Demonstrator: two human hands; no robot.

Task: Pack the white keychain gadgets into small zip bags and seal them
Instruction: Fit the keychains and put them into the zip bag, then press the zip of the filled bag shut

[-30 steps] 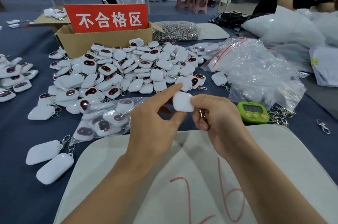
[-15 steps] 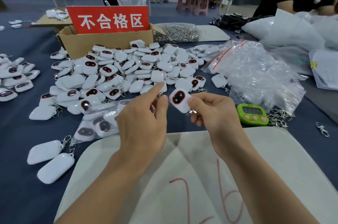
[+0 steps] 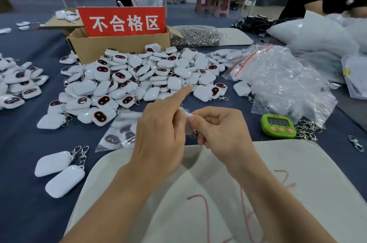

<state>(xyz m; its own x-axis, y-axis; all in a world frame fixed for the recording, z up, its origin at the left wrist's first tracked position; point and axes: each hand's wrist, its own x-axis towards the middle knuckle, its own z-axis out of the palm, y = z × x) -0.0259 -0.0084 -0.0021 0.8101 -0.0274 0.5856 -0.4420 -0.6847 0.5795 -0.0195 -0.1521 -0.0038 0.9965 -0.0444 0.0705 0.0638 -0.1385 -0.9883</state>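
Observation:
My right hand (image 3: 220, 129) grips a white keychain gadget (image 3: 188, 118) between thumb and curled fingers; its metal clasp hangs just below. My left hand (image 3: 158, 135) is right beside it and covers most of the gadget, index finger stretched out toward the pile. Whether the left fingers hold the gadget is hidden. A big pile of white gadgets (image 3: 143, 78) with dark oval faces lies beyond my hands on the blue table. A clear zip bag (image 3: 119, 133) with several gadgets in it lies left of my hands. A heap of empty zip bags (image 3: 278, 76) sits at the right.
A cardboard box (image 3: 119, 44) with a red sign stands behind the pile, a bag of metal clasps (image 3: 194, 35) beside it. A green timer (image 3: 278, 124) and loose clasps (image 3: 309, 129) lie right. Two plain white gadgets (image 3: 57, 171) lie left. A white cushion (image 3: 297, 183) is near me. Another person works far right.
The gadget was turned from its plain back to its dark face, then edge-on between my hands. My left hand closed in over it and both hands dropped slightly nearer me.

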